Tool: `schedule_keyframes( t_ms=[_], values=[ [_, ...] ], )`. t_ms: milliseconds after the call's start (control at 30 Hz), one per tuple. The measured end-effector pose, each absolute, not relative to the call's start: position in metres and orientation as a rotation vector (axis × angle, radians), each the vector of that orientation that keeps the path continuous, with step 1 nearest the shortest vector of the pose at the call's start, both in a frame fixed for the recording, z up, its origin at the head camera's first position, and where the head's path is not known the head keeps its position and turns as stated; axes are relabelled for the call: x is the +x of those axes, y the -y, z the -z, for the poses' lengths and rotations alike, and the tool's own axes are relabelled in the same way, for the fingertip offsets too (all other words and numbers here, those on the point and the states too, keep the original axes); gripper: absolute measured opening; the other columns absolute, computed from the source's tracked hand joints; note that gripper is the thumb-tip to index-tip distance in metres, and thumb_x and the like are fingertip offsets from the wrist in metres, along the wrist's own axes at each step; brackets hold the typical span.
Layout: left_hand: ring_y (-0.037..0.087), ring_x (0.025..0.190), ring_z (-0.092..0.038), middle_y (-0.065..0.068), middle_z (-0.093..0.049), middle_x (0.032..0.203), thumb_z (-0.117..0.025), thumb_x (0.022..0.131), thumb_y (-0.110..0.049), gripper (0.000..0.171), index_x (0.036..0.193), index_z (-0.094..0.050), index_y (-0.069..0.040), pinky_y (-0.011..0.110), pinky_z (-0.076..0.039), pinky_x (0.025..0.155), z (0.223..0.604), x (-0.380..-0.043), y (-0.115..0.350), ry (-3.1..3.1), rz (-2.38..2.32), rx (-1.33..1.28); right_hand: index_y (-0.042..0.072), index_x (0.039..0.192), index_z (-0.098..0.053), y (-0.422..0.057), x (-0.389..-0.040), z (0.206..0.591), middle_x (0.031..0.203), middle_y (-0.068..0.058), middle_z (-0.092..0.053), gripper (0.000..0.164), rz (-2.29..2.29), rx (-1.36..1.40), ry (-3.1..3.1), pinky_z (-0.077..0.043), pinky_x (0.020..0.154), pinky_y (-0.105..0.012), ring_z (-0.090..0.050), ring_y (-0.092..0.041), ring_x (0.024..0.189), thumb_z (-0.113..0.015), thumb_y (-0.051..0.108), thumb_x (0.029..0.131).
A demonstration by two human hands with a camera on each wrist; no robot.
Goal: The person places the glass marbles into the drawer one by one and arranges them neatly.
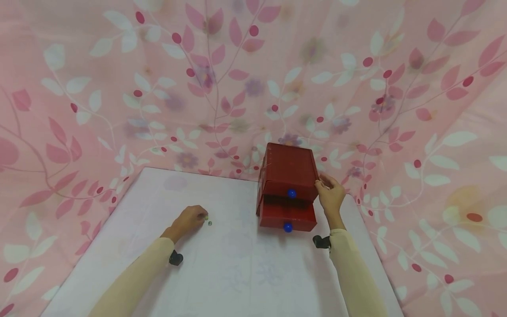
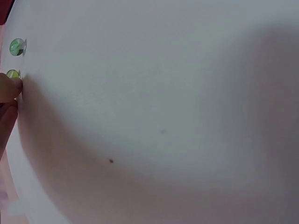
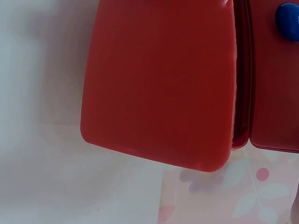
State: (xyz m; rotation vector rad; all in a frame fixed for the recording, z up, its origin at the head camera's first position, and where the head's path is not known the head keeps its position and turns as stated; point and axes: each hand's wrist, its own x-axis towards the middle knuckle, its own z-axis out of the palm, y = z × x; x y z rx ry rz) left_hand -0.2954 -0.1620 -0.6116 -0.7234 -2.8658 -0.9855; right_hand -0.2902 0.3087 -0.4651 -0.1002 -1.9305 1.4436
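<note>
My left hand [image 1: 194, 215] is low over the left part of the table, its fingertips pinching a yellowish glass marble [image 2: 13, 73]. Beside it lies a green-and-white glass marble [image 2: 17, 47], apart from the fingers. A red two-drawer cabinet [image 1: 291, 165] stands to the right, with blue round knobs. Its lower drawer [image 1: 288, 219] is pulled out; the upper drawer [image 2: 5, 9] side shows only as a red corner in the left wrist view. My right hand [image 1: 332, 193] rests its fingers against the cabinet's right side near the upper front corner.
The white-covered table [image 1: 222, 273] holds the cabinet near its back edge. Pink leaf-patterned cloth [image 1: 222, 88] hangs around the back and sides. Close in the right wrist view, the lower drawer's red front [image 3: 159, 84] juts out ahead of the upper front with its blue knob [image 3: 288, 21].
</note>
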Motion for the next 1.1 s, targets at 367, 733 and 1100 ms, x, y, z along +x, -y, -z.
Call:
schedule_keyframes(
  t_ms=[367, 733, 1100],
  values=[
    [0.027, 0.095, -0.066, 0.007, -0.071, 0.095, -0.072, 0.080, 0.005, 0.016, 0.095, -0.074, -0.002, 0.042, -0.054, 0.088, 0.609, -0.296, 0.160, 2.861, 0.865, -0.800, -0.007, 0.105, -0.071, -0.306, -0.284, 0.459, 0.098, -0.027, -0.069, 0.025, -1.465, -0.110, 1.934, -0.054, 0.072, -0.013, -0.070, -0.022, 0.087, -0.071, -0.006, 0.080],
    [0.031, 0.100, -0.064, 0.010, -0.070, 0.097, -0.072, 0.076, 0.002, 0.020, 0.096, -0.074, -0.001, 0.045, -0.051, 0.092, 0.601, -0.297, 0.153, 2.908, 0.864, -0.780, -0.014, 0.107, -0.067, -0.297, -0.268, 0.438, 0.102, -0.035, -0.065, 0.027, -1.504, -0.051, 1.943, -0.055, 0.074, -0.016, -0.063, -0.049, 0.097, -0.068, -0.010, 0.081],
    [0.029, 0.096, -0.066, 0.007, -0.072, 0.093, -0.071, 0.080, 0.002, 0.015, 0.093, -0.076, -0.004, 0.044, -0.054, 0.088, 0.605, -0.297, 0.155, 2.897, 0.875, -0.768, -0.015, 0.106, -0.067, -0.296, -0.268, 0.438, 0.101, -0.035, -0.065, 0.026, -1.508, -0.040, 1.940, -0.056, 0.074, -0.018, -0.063, -0.051, 0.095, -0.069, -0.011, 0.080]
  ],
)
